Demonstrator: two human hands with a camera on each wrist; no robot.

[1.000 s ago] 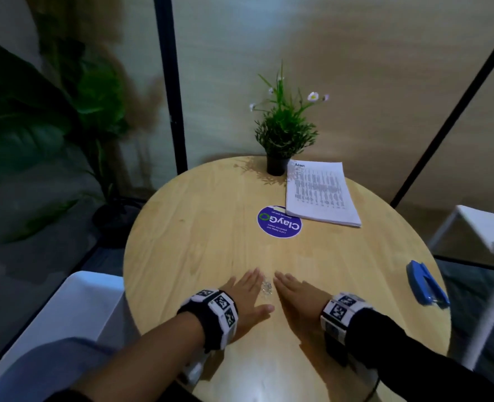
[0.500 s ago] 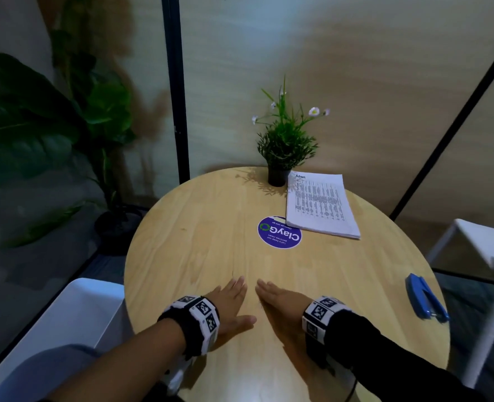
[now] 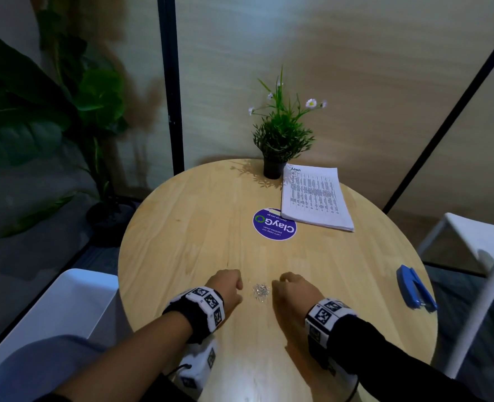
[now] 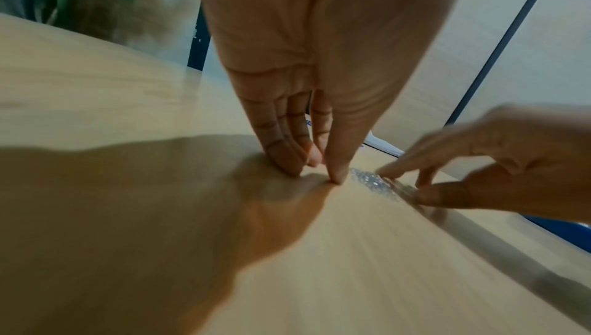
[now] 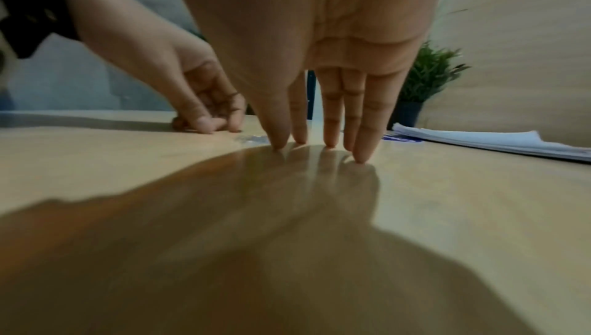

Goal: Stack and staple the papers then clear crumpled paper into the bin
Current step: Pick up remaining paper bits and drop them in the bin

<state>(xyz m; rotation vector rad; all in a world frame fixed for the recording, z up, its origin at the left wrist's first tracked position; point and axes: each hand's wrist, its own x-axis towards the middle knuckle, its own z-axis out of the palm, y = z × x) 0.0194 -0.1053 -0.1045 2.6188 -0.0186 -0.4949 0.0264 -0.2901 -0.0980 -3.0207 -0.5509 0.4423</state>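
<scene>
A small glittering heap of loose metal staples is flanked on the round pale wooden table by the left hand and right hand, fingertips down, nothing grasped (the white printed paper stack lies beyond; the blue stapler at the right edge).

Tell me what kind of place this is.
Probably an office pantry or break area: a round wooden table with a "clean as you go" sticker, a potted plant, stacked papers and a blue stapler.
</scene>
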